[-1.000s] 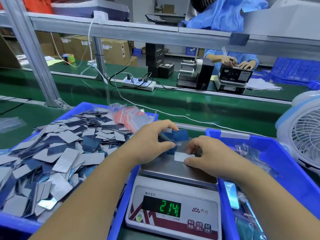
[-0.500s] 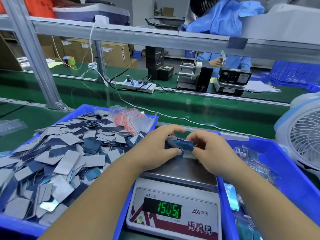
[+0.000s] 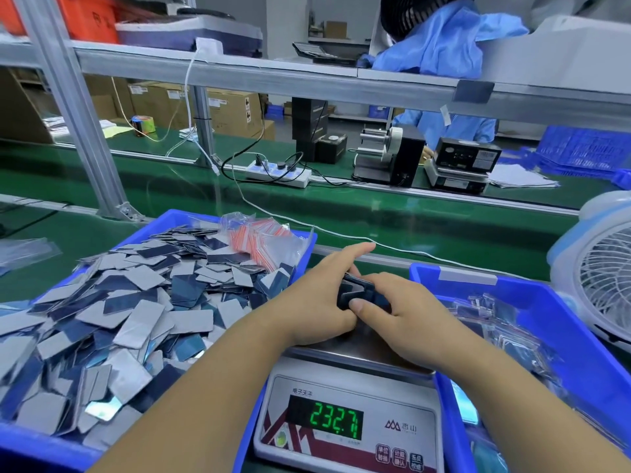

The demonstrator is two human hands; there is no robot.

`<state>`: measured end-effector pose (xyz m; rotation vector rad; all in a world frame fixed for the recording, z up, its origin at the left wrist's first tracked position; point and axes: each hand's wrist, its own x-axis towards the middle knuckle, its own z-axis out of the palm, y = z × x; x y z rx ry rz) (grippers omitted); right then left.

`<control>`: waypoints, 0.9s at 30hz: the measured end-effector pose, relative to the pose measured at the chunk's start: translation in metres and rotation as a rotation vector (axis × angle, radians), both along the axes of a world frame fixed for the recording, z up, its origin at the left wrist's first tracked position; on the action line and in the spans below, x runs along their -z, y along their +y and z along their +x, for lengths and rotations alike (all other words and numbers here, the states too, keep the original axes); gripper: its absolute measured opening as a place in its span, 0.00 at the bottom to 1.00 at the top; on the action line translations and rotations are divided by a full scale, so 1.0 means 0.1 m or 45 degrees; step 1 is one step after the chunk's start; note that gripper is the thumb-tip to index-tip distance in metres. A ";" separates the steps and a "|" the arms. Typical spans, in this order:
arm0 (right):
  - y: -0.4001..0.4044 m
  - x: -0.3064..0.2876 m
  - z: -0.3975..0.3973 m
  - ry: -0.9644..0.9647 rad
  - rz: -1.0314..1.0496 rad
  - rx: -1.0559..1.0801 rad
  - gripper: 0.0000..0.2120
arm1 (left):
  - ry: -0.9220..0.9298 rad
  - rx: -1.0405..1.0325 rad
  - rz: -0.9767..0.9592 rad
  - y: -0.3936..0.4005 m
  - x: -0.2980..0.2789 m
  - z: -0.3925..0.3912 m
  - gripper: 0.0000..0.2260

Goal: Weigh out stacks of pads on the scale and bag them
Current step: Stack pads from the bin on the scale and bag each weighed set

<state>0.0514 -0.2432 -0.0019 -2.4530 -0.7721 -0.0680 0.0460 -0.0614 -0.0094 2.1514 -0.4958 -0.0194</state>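
**Stack squared up over the scale**

While the small dark stack of thin rectangular pads [image 3: 355,291] sat just above the steel-topped digital scale [image 3: 345,418], the left hand [image 3: 319,295] and right hand [image 3: 406,314] both gripped it, probably to align its edges. Left of the scale lay the blue bin of loose pads [image 3: 112,322]; right, the blue bin of bagged ones [image 3: 553,329].

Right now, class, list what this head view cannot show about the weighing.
- Stack of pads: count hidden by both hands' fingers.
- Scale platform: mostly covered by hands and wrists.
- Scale button labels: too small.
- Right bin: contents blurred, cut by the frame edge.
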 end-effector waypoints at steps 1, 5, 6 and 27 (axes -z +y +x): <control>0.01 0.01 0.00 0.010 0.013 0.002 0.09 | 0.006 0.006 0.010 0.00 0.00 0.00 0.39; 0.05 0.05 0.01 -0.009 0.113 0.042 0.02 | 0.008 -0.004 0.000 0.02 0.00 0.01 0.39; 0.04 0.05 0.01 -0.033 0.147 0.060 0.04 | -0.007 -0.015 -0.018 0.02 0.01 0.01 0.39; 0.01 0.07 0.03 -0.211 0.340 0.146 0.10 | -0.075 -0.125 -0.082 0.00 0.01 -0.01 0.30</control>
